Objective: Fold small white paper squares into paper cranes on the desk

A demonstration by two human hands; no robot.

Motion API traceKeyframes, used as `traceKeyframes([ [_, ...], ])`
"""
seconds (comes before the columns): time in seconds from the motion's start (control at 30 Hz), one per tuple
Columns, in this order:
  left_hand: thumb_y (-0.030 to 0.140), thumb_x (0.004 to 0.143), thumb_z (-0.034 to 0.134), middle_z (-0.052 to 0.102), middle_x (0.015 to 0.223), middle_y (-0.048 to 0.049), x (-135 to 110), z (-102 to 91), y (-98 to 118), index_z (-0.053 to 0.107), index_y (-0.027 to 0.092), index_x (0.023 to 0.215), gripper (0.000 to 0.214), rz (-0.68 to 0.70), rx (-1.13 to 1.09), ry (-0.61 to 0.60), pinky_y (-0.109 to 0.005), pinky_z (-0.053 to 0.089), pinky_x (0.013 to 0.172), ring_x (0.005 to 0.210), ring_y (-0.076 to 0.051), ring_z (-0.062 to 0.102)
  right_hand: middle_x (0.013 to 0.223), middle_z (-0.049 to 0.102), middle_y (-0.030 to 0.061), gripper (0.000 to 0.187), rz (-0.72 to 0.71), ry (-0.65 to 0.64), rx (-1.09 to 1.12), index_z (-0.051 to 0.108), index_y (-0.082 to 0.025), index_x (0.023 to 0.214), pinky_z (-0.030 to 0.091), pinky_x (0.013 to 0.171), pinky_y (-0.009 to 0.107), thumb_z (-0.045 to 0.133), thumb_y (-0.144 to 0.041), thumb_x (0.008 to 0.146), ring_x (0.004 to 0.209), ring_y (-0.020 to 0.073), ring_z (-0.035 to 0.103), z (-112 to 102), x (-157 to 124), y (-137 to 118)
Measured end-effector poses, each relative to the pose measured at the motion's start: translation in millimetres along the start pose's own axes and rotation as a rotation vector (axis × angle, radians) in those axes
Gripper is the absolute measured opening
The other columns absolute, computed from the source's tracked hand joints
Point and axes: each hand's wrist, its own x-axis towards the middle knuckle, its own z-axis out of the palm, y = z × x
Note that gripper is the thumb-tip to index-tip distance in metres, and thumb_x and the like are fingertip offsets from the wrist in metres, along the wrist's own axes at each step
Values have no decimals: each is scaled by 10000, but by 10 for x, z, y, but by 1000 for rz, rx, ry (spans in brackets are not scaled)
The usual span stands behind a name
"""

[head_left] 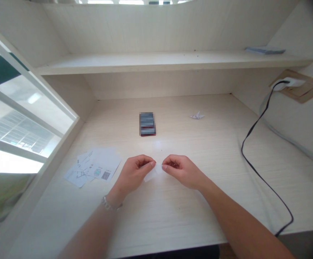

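Observation:
Between my hands, low over the desk, is a small piece of white paper (pixel 151 175). My left hand (pixel 138 171) pinches its upper left part between thumb and forefinger, and a bracelet circles that wrist. My right hand (pixel 180 169) pinches the paper's upper right edge in the same way. The fingers partly cover the sheet, so its full shape is hidden. A small folded paper figure (pixel 197 116) sits further back on the right. Left of my hands lie several overlapping sheets of printed paper (pixel 102 163).
A phone-sized dark rectangle (pixel 147 124), blurred out, lies beyond my hands on the pale desk (pixel 188 219). A black cable (pixel 256 172) runs down the right side from a wall socket (pixel 304 86). Above the desk's back spans a shelf (pixel 156 61); a window frame (pixel 16 147) borders the left.

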Motion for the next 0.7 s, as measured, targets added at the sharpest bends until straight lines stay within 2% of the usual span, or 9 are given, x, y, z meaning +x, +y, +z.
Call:
traceKeyframes([
  [0.13,317,758,527,651,697,-33,-27,33,17,661,163,763,205,27,104,-58,-222,405,548,617,-139,550,640,552,-7,132,-32,-23,-103,598,-171,743,350,525,223,494,-238,789,583,109,475,19,-12,-12],
  [0.23,257,743,511,630,628,-14,-66,43,57,672,173,728,182,62,222,-171,-211,366,509,563,-125,517,635,558,-9,126,-56,-77,-144,610,-172,737,338,518,219,494,-203,776,573,106,473,13,-20,-18],
  [0.37,208,721,493,592,568,4,-84,-23,92,672,171,696,184,70,244,-253,-206,333,480,519,-112,482,601,523,-18,105,-13,-120,-49,610,-167,715,310,493,215,520,-206,753,551,100,436,-50,-11,7],
  [0.47,187,699,505,595,570,7,-61,-134,73,662,169,667,161,59,235,-255,-205,332,482,521,-110,485,573,486,-28,104,34,-77,65,594,-164,691,283,480,222,541,-236,744,528,96,402,-151,8,43],
  [0.57,190,707,519,590,599,2,-21,-199,28,642,163,693,127,33,208,-187,-209,362,516,563,-119,507,569,478,-27,119,38,43,139,580,-157,681,291,499,234,543,-248,748,532,98,401,-234,29,69],
  [0.67,241,757,518,614,693,-21,15,-145,-3,617,154,783,134,38,33,-63,-227,413,600,648,-131,542,556,472,-29,147,50,95,164,577,-153,679,299,504,237,556,-279,752,523,97,399,-216,48,81],
  [0.7,262,764,531,628,755,-34,22,-108,-8,614,154,830,151,37,-13,-57,-235,424,634,698,-139,556,564,480,-26,154,47,98,167,580,-153,683,306,508,237,558,-288,753,528,98,408,-188,52,82],
])
